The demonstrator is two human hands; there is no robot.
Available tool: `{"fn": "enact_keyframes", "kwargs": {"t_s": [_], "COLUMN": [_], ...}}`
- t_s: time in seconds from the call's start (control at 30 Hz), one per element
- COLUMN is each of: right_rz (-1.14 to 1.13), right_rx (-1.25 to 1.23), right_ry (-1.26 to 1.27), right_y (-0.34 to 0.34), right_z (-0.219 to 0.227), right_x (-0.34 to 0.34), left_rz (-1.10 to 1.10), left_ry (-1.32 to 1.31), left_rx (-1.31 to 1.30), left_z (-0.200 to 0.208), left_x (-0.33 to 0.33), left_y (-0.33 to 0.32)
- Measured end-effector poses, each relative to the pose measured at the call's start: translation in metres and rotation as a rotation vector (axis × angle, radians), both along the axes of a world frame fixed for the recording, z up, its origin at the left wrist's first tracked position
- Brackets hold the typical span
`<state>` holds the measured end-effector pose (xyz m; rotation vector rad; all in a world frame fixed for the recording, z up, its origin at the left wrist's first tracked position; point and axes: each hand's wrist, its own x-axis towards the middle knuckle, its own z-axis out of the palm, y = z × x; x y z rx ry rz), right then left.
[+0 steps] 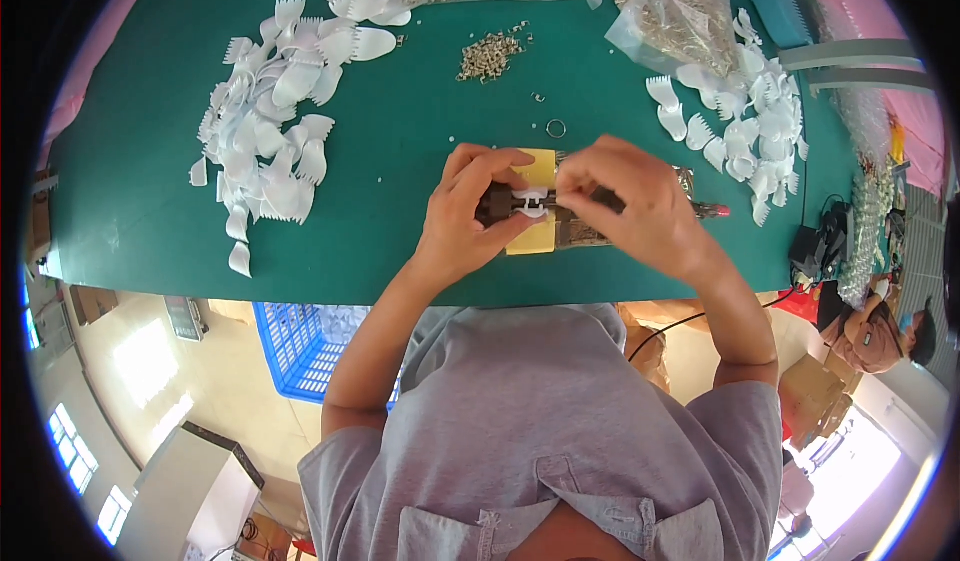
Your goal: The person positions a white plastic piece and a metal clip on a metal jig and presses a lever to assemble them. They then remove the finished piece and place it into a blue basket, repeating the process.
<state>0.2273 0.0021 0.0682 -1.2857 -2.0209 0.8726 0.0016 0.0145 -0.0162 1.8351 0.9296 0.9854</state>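
Note:
Just in front of me, a dark metal fixture lies on a yellow base plate (540, 241). A small white plastic piece (533, 204) sits at the fixture's middle, between my hands. My left hand (463, 206) is curled around it from the left, its thumb tip and fingers closed at the piece's edge. From the right, my right hand (640, 199) reaches over the fixture with thumb and index finger pinched together beside the white piece. Whatever is in that pinch is hidden by the fingers. A metal ring (556, 129) lies just beyond the fixture.
Toothed white plastic pieces are heaped at left (270, 111) and right (755, 126). A small pile of metal springs (490, 58) lies ahead, near plastic bags of springs (675, 11). A blue basket (300, 351) stands below the green table's (390, 251) near edge. Another person (870, 336) is at far right.

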Motion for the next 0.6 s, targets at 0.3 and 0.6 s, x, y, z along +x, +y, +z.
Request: {"fn": "enact_keyframes", "kwargs": {"t_s": [0.3, 0.6], "right_rz": [0.035, -0.051], "right_rx": [0.239, 0.117], "right_ry": [-0.197, -0.210], "right_y": [-0.007, 0.033], "right_z": [-0.006, -0.034], "right_x": [-0.011, -0.002], "left_rz": [-0.004, -0.040], "left_ry": [-0.052, 0.010], "left_rx": [-0.071, 0.150], "left_z": [0.001, 0.002], "left_x": [0.002, 0.002], "left_y": [-0.001, 0.007]}}
